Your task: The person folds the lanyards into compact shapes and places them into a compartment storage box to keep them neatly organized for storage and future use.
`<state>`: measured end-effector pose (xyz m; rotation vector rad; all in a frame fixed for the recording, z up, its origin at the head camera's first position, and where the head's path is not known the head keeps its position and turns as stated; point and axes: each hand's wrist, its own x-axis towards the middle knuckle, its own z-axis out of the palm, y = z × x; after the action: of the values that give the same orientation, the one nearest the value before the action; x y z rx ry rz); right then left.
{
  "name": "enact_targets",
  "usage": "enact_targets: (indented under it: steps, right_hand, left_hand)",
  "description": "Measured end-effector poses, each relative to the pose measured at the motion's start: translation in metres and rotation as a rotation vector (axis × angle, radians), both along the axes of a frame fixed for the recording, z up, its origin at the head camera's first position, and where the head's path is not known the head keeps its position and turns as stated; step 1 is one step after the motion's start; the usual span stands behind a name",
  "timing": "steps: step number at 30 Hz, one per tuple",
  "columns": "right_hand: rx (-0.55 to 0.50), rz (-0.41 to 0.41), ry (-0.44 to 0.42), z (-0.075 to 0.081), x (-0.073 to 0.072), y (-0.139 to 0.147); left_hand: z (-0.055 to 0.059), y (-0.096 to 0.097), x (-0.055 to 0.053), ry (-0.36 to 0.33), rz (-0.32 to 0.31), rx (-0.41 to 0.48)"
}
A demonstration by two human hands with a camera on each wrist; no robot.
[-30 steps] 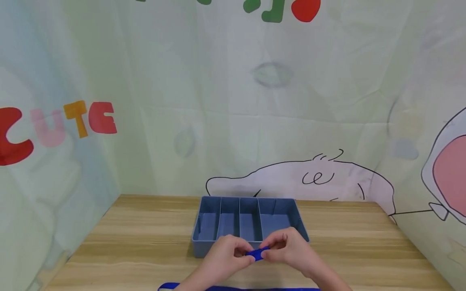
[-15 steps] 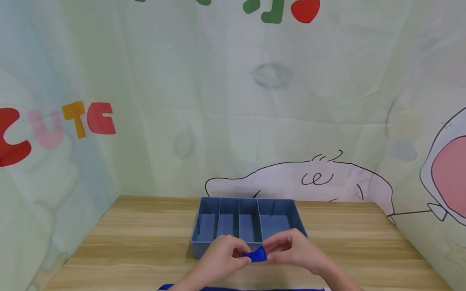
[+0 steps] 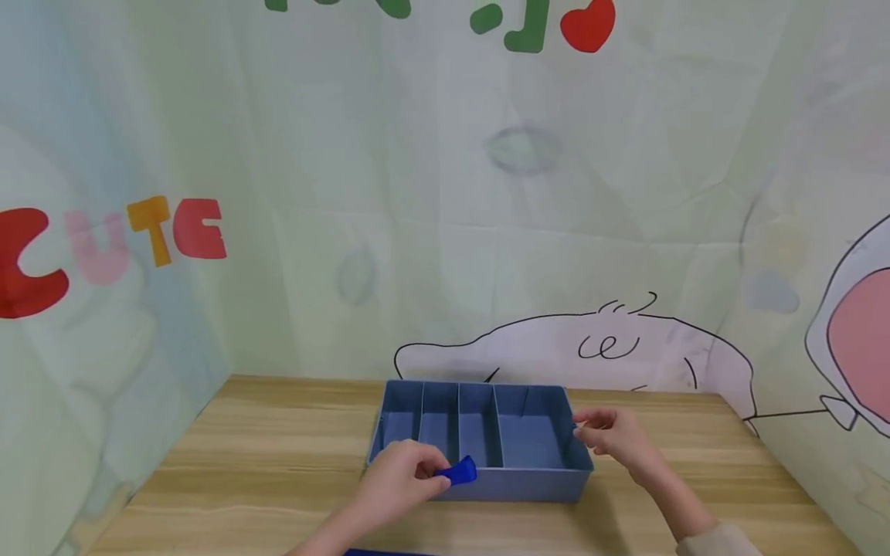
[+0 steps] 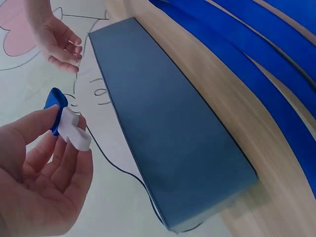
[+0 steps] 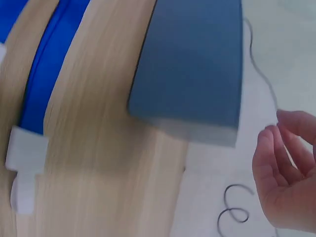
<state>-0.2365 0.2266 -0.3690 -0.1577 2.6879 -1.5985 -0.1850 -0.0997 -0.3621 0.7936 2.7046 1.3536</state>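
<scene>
Blue-grey divided tray (image 3: 518, 486), partly behind left hand (image 3: 403, 472) pinching blue-and-white piece (image 3: 462, 470); right hand (image 3: 617, 442) loosely curled beside tray; blue straps (image 4: 252, 81) nearer.

Table (image 3: 278, 448), wood-grained: bore one blue-grey divided box (image 3: 521, 485); blue straps (image 5: 53, 74), one white-ended, lay before the box.

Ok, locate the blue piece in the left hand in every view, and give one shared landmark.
Head: blue piece low, near the middle, in the left hand.
Left wrist: at the left, beside a white part.
Right wrist: not in it.
Shared landmark: the grey-blue box.
</scene>
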Motion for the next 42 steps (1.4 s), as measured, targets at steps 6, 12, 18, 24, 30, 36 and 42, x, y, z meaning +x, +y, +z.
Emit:
enact_targets:
  steps: [6,12,18,24,30,36,42]
  right_hand:
    - [0.022,-0.062,0.004,-0.012,-0.009,0.006]
    - [-0.012,-0.050,-0.037,-0.021,-0.015,0.008]
    - [-0.034,-0.049,-0.052,-0.024,-0.015,0.011]
    - [-0.057,-0.032,-0.054,-0.025,-0.017,0.009]
    - [-0.093,-0.036,-0.075,-0.025,-0.017,0.007]
    - [-0.097,-0.039,-0.078,-0.026,-0.020,0.008]
    - [-0.115,-0.038,-0.092,-0.027,-0.019,0.009]
  left_hand:
    - [-0.002,-0.009,-0.007,0.070,0.064,0.002]
    - [0.002,-0.015,-0.013,0.032,0.165,0.049]
    - [0.002,-0.019,-0.023,0.020,0.243,0.049]
    - [-0.001,-0.024,-0.036,0.042,0.333,0.045]
    - [0.001,-0.029,-0.050,0.055,0.394,0.029]
    - [0.002,-0.032,-0.062,0.089,0.404,-0.015]
    - [-0.003,-0.033,-0.072,0.089,0.418,-0.068]
